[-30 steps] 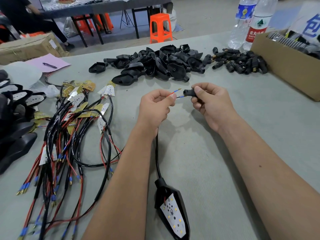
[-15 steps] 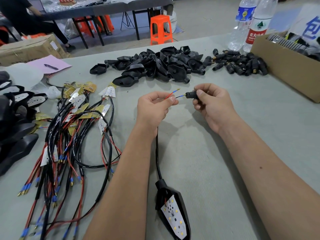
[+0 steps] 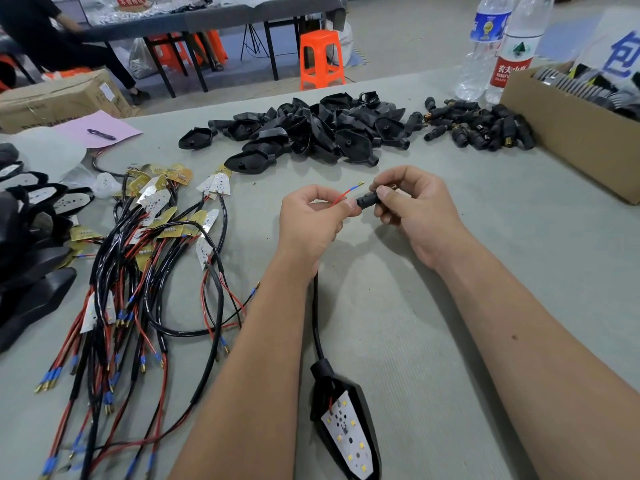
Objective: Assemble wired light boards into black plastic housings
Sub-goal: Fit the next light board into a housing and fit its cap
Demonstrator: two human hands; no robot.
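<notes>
1. Housing [image 3: 360,389] with its board [image 3: 348,434] seated inside lies at the tabletop's near edge; its cable [image 3: 317,327] runs up into the left hand [image 3: 311,220].
2. Left fingers pinch the red wire [image 3: 341,196] at mid-table; right hand [image 3: 412,209] pinches the connector [image 3: 367,201], touching the left fingertips.
3. Empty housings [image 3: 311,133] and more connectors [image 3: 478,128] are heaped along the far edge; wired boards [image 3: 145,258] sprawl toward the left edge; a box [image 3: 568,133] sits at the far right corner.

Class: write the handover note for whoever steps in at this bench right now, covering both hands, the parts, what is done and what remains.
Left hand pinches the red wire. Right hand grips a small black connector at the wire ends.
Near the front edge lies a housing with its light board seated.
Left: finish the connector; the wired boards go into the empty housings.
</notes>
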